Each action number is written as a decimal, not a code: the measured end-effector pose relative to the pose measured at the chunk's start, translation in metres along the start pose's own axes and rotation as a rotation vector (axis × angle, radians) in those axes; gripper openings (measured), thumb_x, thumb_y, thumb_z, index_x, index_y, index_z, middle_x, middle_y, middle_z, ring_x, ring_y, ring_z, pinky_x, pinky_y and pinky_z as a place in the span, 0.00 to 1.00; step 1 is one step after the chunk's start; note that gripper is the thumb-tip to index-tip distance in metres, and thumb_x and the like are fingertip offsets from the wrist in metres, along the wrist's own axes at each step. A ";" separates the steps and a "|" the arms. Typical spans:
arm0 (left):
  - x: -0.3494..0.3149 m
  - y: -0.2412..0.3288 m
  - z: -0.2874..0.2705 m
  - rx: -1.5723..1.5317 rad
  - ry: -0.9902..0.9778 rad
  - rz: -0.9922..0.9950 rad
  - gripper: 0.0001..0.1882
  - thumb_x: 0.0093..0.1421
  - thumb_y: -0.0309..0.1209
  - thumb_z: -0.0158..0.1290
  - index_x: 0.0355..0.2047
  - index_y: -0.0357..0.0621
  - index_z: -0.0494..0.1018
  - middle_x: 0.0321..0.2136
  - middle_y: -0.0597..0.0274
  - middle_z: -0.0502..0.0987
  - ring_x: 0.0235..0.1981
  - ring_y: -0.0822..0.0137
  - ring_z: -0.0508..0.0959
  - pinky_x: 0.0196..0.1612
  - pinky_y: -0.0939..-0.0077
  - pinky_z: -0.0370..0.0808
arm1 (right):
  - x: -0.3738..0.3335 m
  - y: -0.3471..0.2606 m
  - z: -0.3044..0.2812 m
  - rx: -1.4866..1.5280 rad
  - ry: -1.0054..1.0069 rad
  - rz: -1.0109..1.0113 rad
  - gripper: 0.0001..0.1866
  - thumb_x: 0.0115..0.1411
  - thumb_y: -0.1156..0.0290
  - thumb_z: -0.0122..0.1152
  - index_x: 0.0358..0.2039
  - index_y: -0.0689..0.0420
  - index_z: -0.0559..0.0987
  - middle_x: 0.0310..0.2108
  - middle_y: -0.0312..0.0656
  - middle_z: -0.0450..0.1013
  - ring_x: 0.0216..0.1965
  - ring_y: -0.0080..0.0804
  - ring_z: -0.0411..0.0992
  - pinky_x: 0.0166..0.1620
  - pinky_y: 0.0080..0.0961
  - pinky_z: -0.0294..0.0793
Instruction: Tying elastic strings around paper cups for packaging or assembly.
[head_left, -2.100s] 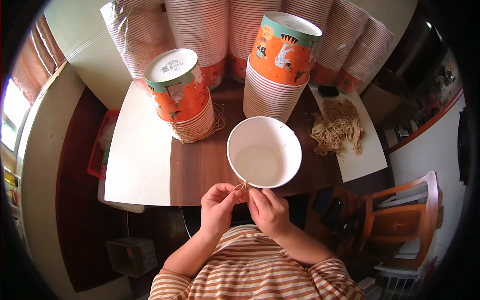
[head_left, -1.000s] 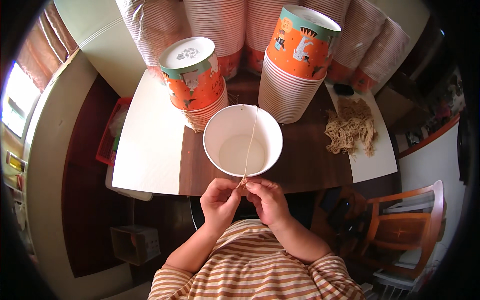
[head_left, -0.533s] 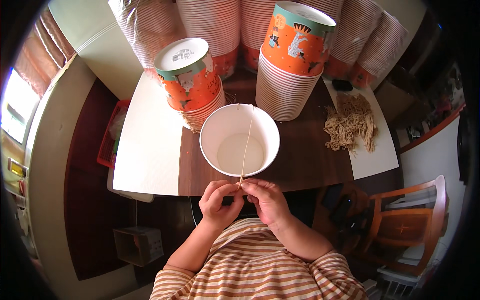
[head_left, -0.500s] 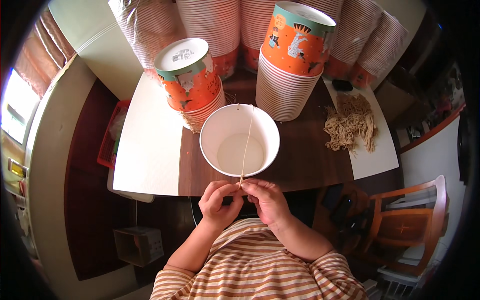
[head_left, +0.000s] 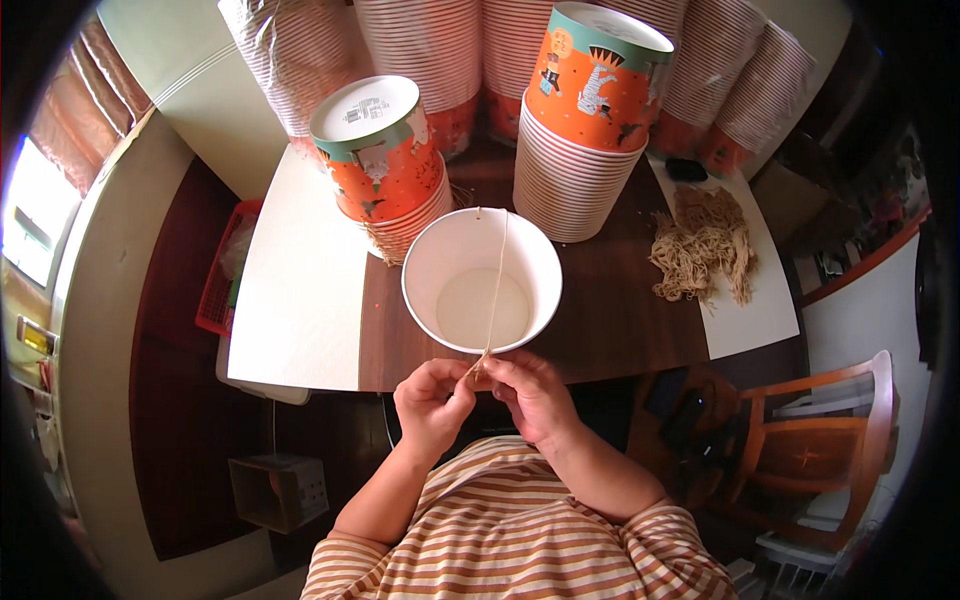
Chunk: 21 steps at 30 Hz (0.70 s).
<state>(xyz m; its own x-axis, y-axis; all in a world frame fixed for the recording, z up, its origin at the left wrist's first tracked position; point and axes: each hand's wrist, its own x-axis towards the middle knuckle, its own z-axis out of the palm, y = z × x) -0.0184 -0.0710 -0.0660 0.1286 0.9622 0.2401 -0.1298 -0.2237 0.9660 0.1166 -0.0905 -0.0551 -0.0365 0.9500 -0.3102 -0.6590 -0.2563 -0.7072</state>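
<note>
Two-handed, pinched a thin tan string (head_left: 497,270) just past the near rim of a large round paper bucket with white inner walls (head_left: 440,265). Curled left hand (head_left: 432,402) nearly closed, with thumb and forefinger on the string from the left side. Curled right hand (head_left: 532,395) likewise, with thumb and forefinger meeting at the same spot, next to the left fingertips. Could not tell whether knotted there, with fingers hiding part of the string. Saw the string run from the far rim across the bucket mouth and over the near rim to the fingers. Found the bucket mouth up near the front edge of a dark brown wood-look tabletop (head_left: 620,325). Noted, behind and left, a short upside-down stack of orange-and-green printed paper buckets (head_left: 378,170) with loose tan strings (head_left: 384,243) around the lower rims. Noted, behind and right, a taller upside-down stack of similar printed buckets (head_left: 578,165). Logged a tangled heap of tan strings (head_left: 702,250) at right, partly over a white section of the table. Spotted plastic-wrapped bucket stacks (head_left: 420,60) along the back, a red plastic basket (head_left: 214,290) at left, a brown wooden chair (head_left: 808,455) at right.
</note>
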 end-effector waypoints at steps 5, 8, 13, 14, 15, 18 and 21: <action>0.001 -0.008 -0.007 -0.140 0.019 -0.127 0.03 0.58 0.20 0.54 0.31 0.32 0.72 0.29 0.59 0.79 0.31 0.74 0.77 0.36 0.82 0.75 | 0.001 0.009 -0.008 -0.168 0.064 -0.210 0.06 0.59 0.73 0.57 0.35 0.61 0.77 0.31 0.36 0.75 0.33 0.20 0.72 0.40 0.17 0.71; 0.003 -0.009 -0.006 -0.172 0.006 -0.135 0.02 0.59 0.20 0.53 0.30 0.32 0.71 0.29 0.57 0.79 0.30 0.72 0.78 0.36 0.81 0.76 | 0.006 0.016 -0.019 -0.395 0.102 -0.332 0.06 0.60 0.74 0.56 0.35 0.63 0.75 0.31 0.35 0.74 0.34 0.18 0.71 0.44 0.19 0.71; 0.004 -0.008 -0.002 -0.230 0.010 -0.135 0.01 0.59 0.18 0.52 0.31 0.32 0.72 0.28 0.58 0.79 0.30 0.73 0.78 0.36 0.81 0.76 | -0.001 0.008 -0.010 -0.322 0.098 -0.357 0.05 0.59 0.75 0.57 0.36 0.63 0.74 0.34 0.36 0.74 0.33 0.17 0.70 0.41 0.16 0.71; 0.005 -0.008 -0.002 -0.253 0.005 -0.135 0.02 0.58 0.17 0.51 0.32 0.31 0.73 0.28 0.60 0.79 0.30 0.73 0.78 0.36 0.82 0.76 | -0.003 0.008 -0.008 -0.281 0.101 -0.386 0.06 0.59 0.76 0.57 0.36 0.62 0.74 0.34 0.36 0.73 0.33 0.16 0.70 0.39 0.15 0.71; 0.005 -0.009 -0.002 -0.253 0.006 -0.134 0.02 0.58 0.17 0.51 0.32 0.31 0.73 0.28 0.60 0.79 0.30 0.73 0.78 0.36 0.82 0.76 | -0.008 0.006 -0.010 -0.548 0.169 -0.518 0.07 0.58 0.77 0.58 0.37 0.62 0.74 0.33 0.36 0.73 0.32 0.17 0.70 0.38 0.14 0.71; 0.005 -0.007 -0.001 -0.269 0.003 -0.128 0.02 0.58 0.17 0.51 0.32 0.31 0.73 0.29 0.59 0.79 0.30 0.74 0.78 0.36 0.82 0.76 | -0.009 -0.001 -0.010 -0.926 0.157 -0.886 0.11 0.54 0.78 0.61 0.39 0.58 0.75 0.28 0.38 0.72 0.27 0.21 0.72 0.28 0.17 0.69; 0.005 -0.006 -0.002 -0.319 -0.011 -0.151 0.02 0.58 0.17 0.51 0.32 0.30 0.73 0.29 0.59 0.79 0.31 0.74 0.78 0.37 0.81 0.78 | -0.001 -0.013 -0.001 -1.063 0.058 -0.955 0.11 0.52 0.77 0.63 0.37 0.56 0.76 0.25 0.39 0.73 0.25 0.32 0.73 0.27 0.26 0.69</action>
<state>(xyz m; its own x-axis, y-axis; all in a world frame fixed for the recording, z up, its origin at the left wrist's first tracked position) -0.0185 -0.0643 -0.0706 0.1799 0.9787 0.0992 -0.4086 -0.0173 0.9125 0.1254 -0.0887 -0.0461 0.1400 0.8294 0.5408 0.4542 0.4315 -0.7794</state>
